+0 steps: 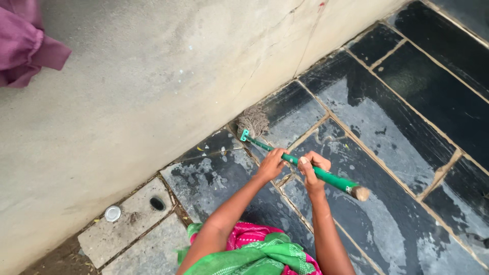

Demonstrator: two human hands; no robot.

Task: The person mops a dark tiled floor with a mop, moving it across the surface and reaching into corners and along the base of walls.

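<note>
Wet slate floor (pixel 387 127) looks slick underfoot, and with my left hand (pixel 272 164) and right hand (pixel 311 165) both clenched on the green mop (pixel 326 176), its head jammed at the wall (pixel 153 86), I could slip.

One mop (pixel 285 155), two hands (pixel 272 164), one metal cap (pixel 112 213)
</note>
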